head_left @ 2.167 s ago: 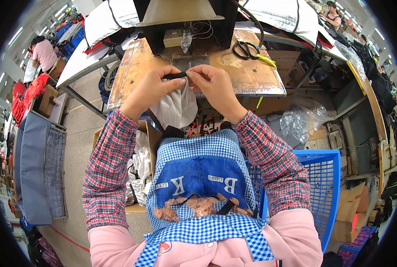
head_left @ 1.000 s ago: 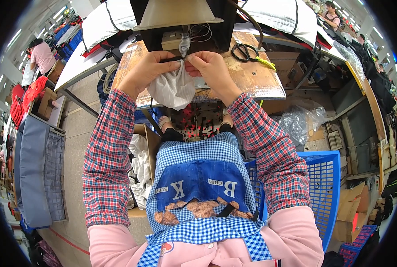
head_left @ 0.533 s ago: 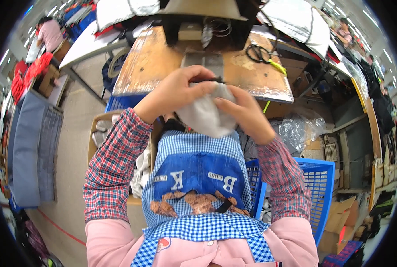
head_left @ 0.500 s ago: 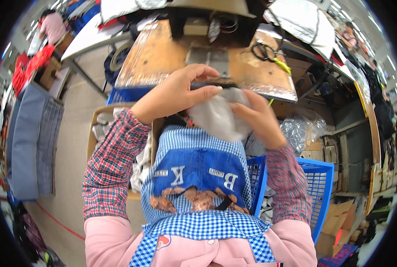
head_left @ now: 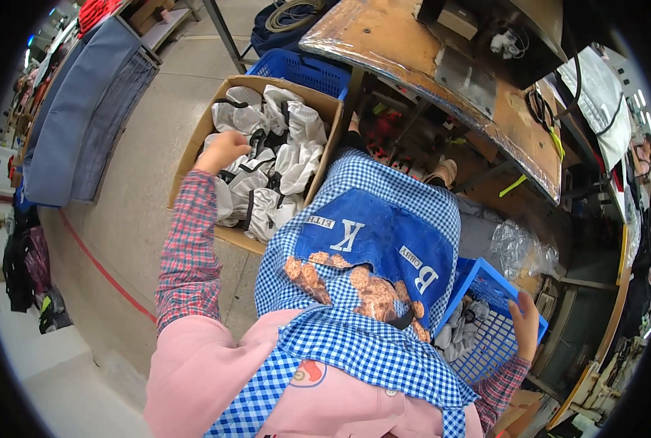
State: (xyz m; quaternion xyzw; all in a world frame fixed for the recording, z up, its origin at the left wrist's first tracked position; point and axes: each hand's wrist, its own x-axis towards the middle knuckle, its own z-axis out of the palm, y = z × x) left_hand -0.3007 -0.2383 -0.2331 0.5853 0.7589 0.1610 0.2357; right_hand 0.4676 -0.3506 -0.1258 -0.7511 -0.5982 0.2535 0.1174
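My left hand (head_left: 225,152) is over the left part of a cardboard box (head_left: 333,109), its fingers loosely bent with nothing visible in them. Inside the box lie several crumpled white cloth pieces with black edging (head_left: 296,166), right beside the fingertips. On the other side of my lap, my right hand (head_left: 526,326) is raised at the outer rim of a blue plastic basket (head_left: 497,350), fingers apart and empty. Greyish-white cloth pieces (head_left: 463,328) lie in that basket. A blue checked apron (head_left: 384,233) covers my lap.
A wooden worktable (head_left: 384,44) with a metal plate (head_left: 465,80) and a dark machine (head_left: 515,36) stands ahead on the right. Behind the box is another blue basket (head_left: 296,71). Clear plastic wrap (head_left: 522,248) lies at the right. A grey-blue covered rack (head_left: 85,117) stands left.
The greyish-white cloth has left my hands. My left hand has moved left to the box, and my right hand has gone down to the right-hand basket. The view has turned left.
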